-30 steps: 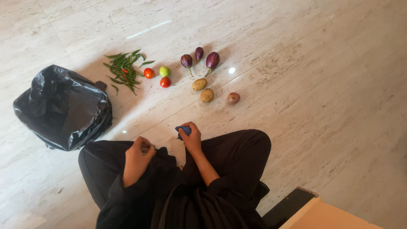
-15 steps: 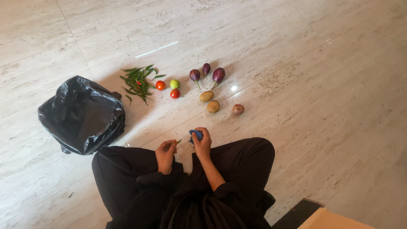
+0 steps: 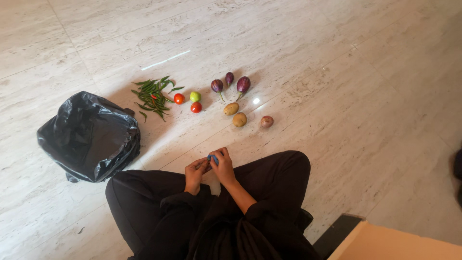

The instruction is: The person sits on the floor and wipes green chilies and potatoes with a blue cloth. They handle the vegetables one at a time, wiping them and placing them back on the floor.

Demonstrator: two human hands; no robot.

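The person wore loose black clothing from shoulder to leg, a plain dark fabric with no pattern or print showing. The garment fell in soft folds and gathered into deep creases down the middle of the lap. Long black sleeves (image 3: 168, 204) covered the left arm down to the wrist, where the cuff bunched in wrinkles; on the right arm the sleeve sat higher, leaving the forearm bare. The left hand (image 3: 195, 172) and right hand (image 3: 223, 167) were bare, without gloves. Any rings or bangles were too small to tell. Wide black cloth covered both knees (image 3: 284, 168).
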